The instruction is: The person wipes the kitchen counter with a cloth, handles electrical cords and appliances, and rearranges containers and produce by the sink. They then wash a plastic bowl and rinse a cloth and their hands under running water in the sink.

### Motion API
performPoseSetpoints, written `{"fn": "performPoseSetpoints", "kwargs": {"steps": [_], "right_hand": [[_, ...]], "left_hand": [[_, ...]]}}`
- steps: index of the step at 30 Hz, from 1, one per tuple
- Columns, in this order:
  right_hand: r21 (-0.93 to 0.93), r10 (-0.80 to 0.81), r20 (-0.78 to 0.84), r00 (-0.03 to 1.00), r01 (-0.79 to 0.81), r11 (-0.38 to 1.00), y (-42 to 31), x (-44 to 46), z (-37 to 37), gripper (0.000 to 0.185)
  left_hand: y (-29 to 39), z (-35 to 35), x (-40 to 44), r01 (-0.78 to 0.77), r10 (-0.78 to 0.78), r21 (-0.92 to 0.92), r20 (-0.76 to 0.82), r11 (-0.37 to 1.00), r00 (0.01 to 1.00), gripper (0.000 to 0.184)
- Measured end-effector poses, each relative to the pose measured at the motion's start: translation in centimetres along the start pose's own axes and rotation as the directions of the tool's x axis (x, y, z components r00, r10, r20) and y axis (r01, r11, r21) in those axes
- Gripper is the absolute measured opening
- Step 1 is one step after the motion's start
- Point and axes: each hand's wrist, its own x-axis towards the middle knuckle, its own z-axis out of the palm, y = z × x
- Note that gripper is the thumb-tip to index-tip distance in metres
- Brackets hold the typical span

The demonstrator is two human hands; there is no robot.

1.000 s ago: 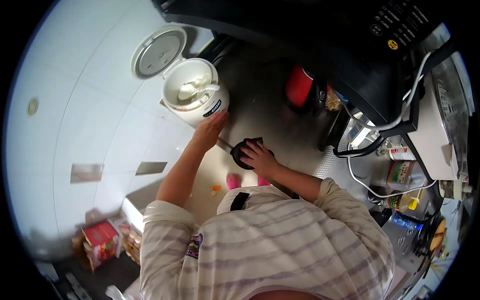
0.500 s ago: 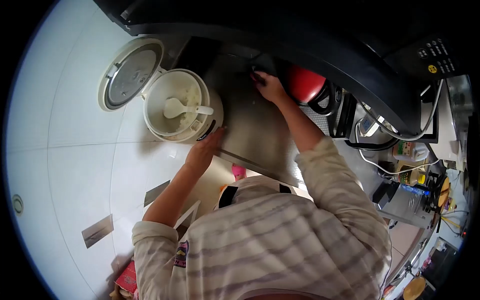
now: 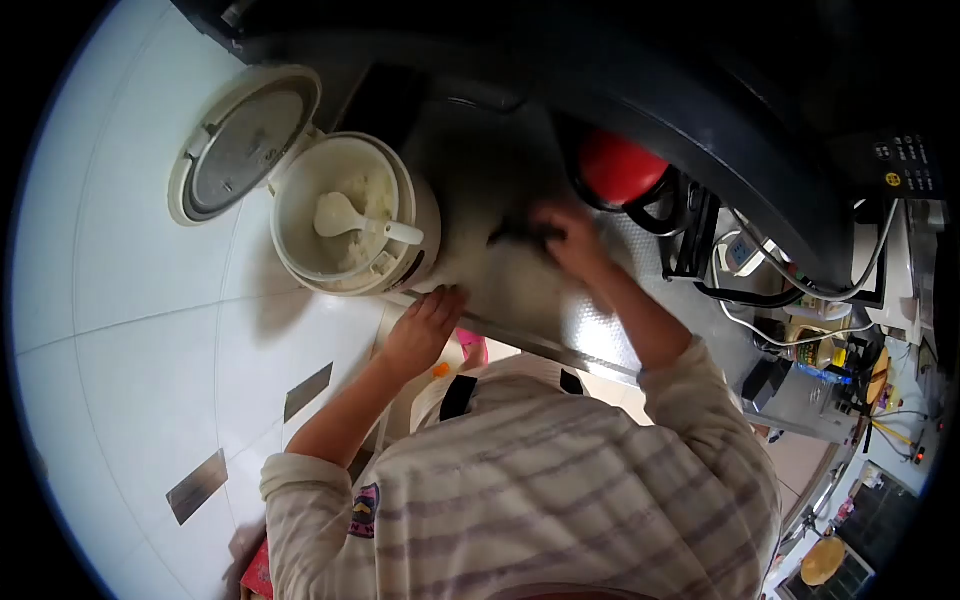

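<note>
A white rice cooker (image 3: pixel 425 215) stands on the metal counter with its lid (image 3: pixel 250 150) swung up. In its pot lie cooked rice (image 3: pixel 375 200) and a white rice paddle (image 3: pixel 345 215). My left hand (image 3: pixel 420 330) rests on the counter's front edge just beside the cooker, fingers laid out and holding nothing. Over the middle of the counter, my right hand (image 3: pixel 572 240) is closed on a small black object (image 3: pixel 515 234), smeared by motion; its kind cannot be made out.
At the back right sits a red pot (image 3: pixel 620 168) with a black handle. A black appliance (image 3: pixel 700 110) overhangs the counter (image 3: pixel 480 160). White cables (image 3: pixel 760 325), a power strip (image 3: pixel 740 255) and jars (image 3: pixel 815 350) crowd the right side. White tiled wall (image 3: pixel 140 280) borders the left.
My right hand has drawn back from the counter's rear toward me, bringing the black object. My left hand has shifted from the cooker's side slightly right, onto the counter edge.
</note>
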Motion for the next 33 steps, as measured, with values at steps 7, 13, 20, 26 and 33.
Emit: {"fn": "performPoseSetpoints", "kwargs": {"steps": [7,13,20,26,33], "right_hand": [[-0.281,-0.063,0.089,0.994,0.086,0.956,-0.5,11.5,10.0,0.031],[-0.196,-0.324,0.315,0.892,0.396,0.897,-3.1,1.5,9.6,0.039],[-0.169,-0.094,0.108,0.99,0.111,0.979,0.0,-6.4,0.3,0.038],[-0.303,-0.227,-0.004,0.974,0.215,0.929,-8.8,-5.6,3.0,0.033],[-0.554,-0.315,0.158,0.936,0.348,0.756,-8.9,-7.7,15.4,0.044]], "left_hand": [[1.2,4.8,2.5,0.245,-0.428,-0.489,-0.306,0.837,0.85,0.059],[0.6,8.0,2.6,0.204,-0.356,-0.532,-0.2,0.822,0.913,0.041],[4.0,7.5,5.5,-0.063,-0.187,-0.769,-0.233,0.636,0.954,0.044],[0.2,3.8,3.3,-0.102,-0.327,-0.756,-0.395,0.647,0.858,0.049],[3.1,2.6,2.4,-0.157,-0.1,-0.424,-0.524,0.892,0.846,0.04]]}}
